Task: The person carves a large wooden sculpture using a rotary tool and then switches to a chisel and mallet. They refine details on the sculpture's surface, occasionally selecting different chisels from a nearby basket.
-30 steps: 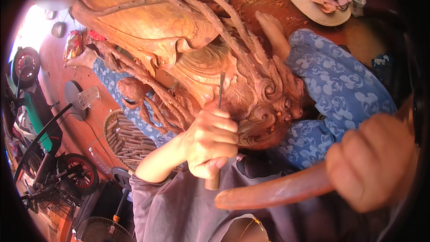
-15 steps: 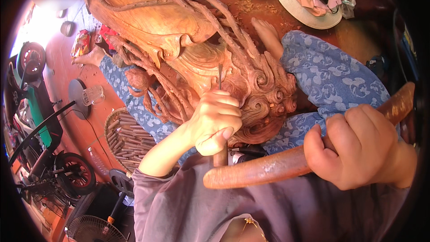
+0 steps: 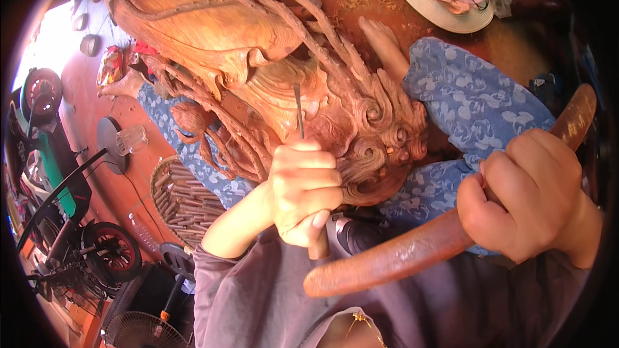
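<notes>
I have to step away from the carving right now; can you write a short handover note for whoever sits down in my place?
Left hand: fist closed round a chisel, blade set against the carved wooden sculpture near its curled scrollwork.
Right hand: gripping a curved wooden mallet, held off to the right, clear of the chisel handle.
The sculpture rests across the lap, on the blue patterned trousers. A basket of tools sits on the floor to the left.
Done: much relief is already cut.
Left: I cannot tell how much.
</notes>
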Available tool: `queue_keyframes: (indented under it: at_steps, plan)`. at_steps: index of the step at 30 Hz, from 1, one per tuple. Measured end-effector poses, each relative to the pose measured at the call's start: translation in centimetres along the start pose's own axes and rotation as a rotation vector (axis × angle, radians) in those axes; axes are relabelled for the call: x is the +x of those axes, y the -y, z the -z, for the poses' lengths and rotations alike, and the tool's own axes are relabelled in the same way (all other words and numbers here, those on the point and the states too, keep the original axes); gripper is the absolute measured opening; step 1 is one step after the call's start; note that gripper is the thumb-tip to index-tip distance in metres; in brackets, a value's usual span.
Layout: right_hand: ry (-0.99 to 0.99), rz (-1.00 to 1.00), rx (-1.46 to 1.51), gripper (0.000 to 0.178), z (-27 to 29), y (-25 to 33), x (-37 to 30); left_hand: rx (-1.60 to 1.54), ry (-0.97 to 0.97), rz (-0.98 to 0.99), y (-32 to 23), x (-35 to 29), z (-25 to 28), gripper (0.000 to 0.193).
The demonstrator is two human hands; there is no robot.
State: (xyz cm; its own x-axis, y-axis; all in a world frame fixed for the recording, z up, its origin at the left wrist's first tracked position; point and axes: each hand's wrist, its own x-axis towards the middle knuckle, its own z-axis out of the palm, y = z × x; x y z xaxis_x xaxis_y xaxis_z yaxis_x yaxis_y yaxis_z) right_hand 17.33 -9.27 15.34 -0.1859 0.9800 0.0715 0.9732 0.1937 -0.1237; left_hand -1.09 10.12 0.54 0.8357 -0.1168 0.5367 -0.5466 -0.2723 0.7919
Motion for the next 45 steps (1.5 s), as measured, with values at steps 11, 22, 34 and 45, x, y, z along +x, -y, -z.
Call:
queue_keyframes:
  at_steps: [11, 22, 34, 45]
  plan:
    - [0.075, 0.042, 0.079, 0.023, 0.6, 0.5, 0.8, -0.166, 0.063, 0.058, 0.8, -0.8, -0.4, 0.030]
    - [0.059, 0.077, 0.055, 0.017, 0.5, 0.7, 0.7, -0.187, 0.048, 0.109, 1.0, -0.5, -0.2, 0.035]
    - [-0.049, 0.053, -0.029, 0.018, 0.0, -0.3, -0.3, -0.177, -0.016, 0.171, 1.4, 0.8, -1.0, 0.035]
    - [0.044, 0.217, -0.028, 0.007, 1.9, -0.4, 0.6, 0.584, -0.051, 0.223, -7.8, -0.6, 1.4, 0.054]
